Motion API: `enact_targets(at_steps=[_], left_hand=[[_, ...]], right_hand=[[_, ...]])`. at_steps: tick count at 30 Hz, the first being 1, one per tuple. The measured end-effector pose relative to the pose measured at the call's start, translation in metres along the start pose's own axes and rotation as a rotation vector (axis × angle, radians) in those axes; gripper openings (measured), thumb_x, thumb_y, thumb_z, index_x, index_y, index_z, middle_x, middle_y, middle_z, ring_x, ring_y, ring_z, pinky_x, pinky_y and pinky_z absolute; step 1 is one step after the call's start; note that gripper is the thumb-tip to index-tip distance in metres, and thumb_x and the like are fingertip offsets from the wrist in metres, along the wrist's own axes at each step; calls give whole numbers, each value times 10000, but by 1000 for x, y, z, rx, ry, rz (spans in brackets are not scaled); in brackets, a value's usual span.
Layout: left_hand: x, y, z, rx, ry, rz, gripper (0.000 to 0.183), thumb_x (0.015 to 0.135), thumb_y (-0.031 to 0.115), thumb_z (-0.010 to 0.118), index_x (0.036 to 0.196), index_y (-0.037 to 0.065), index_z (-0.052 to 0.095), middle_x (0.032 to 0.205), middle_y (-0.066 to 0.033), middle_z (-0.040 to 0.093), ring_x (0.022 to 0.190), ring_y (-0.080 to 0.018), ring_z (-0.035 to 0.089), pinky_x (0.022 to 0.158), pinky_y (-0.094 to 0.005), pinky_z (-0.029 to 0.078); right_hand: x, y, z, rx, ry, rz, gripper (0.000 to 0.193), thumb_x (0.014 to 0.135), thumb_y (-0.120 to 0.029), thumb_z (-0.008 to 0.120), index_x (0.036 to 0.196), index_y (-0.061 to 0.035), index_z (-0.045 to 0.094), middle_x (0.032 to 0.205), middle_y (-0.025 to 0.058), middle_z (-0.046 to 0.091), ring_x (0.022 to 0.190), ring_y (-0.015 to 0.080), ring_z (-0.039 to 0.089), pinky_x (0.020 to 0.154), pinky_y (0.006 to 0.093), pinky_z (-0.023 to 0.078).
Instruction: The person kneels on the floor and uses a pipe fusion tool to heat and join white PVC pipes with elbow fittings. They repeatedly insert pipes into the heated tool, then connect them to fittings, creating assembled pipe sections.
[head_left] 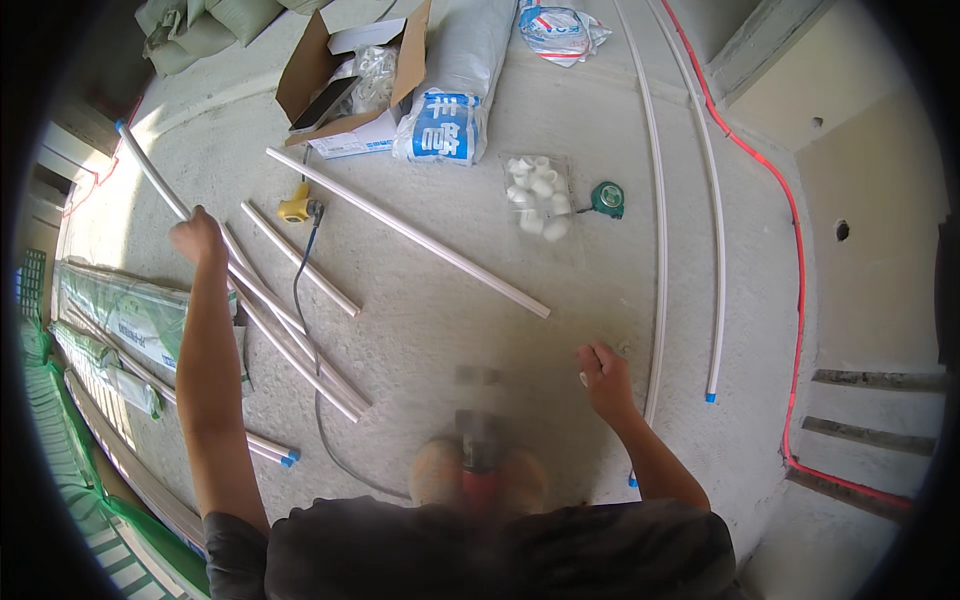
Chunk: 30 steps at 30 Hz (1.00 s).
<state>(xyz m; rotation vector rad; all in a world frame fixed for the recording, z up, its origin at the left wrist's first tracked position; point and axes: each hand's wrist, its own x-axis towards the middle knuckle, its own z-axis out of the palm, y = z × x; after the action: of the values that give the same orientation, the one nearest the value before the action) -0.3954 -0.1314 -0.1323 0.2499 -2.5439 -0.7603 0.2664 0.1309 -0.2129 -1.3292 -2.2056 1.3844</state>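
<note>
My left hand [197, 238] is closed round a long white pipe [150, 172] with a blue cap on its far end. Its near part runs down beside other white pipes on the floor. My right hand [606, 378] is curled above the concrete, right of centre. A small pale bit shows at its fingers, too small to name. A cut white pipe [410, 233] lies slantwise between the hands, touched by neither. Another short pipe [300, 258] rests nearer my left hand. Between my feet is a blurred red and black thing [480, 480].
An open cardboard box [300, 75] with bagged fittings stands far off beside a large plastic sack [440, 125]. A bag of white fittings [540, 195], a green tape measure [607, 200] and a corded yellow tool [295, 207] lie mid-floor. Long pipes [712, 250] lie right, near red conduit [795, 260].
</note>
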Motion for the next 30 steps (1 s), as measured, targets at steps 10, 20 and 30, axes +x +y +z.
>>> enact_targets(at_steps=[10, 20, 30], left_hand=[[-190, 92, -153, -211, -608, 1405, 363, 942, 340, 776, 910, 16, 615, 746, -157, 626, 623, -393, 648, 555, -451, 501], [-250, 58, -160, -120, -825, 1603, 417, 820, 345, 859, 805, 60, 554, 691, -123, 596, 576, -329, 646, 496, -427, 496], [-189, 15, -156, 140, -1665, 876, 332, 888, 290, 830, 831, -4, 686, 667, -189, 619, 615, -332, 626, 617, -439, 458]], right_hand=[[-2, -62, -33, 784, -31, 21, 527, 1132, -424, 473, 1488, -39, 533, 840, 52, 687, 580, 115, 545, 594, 269, 450], [0, -97, -70, 544, -179, -120, 261, 1051, -187, 627, 1242, -18, 682, 882, 34, 675, 740, 96, 578, 649, 267, 480], [-4, -39, -73, 385, 133, -171, 210, 985, -182, 705, 1121, -22, 717, 892, 64, 693, 751, 125, 604, 690, 299, 503]])
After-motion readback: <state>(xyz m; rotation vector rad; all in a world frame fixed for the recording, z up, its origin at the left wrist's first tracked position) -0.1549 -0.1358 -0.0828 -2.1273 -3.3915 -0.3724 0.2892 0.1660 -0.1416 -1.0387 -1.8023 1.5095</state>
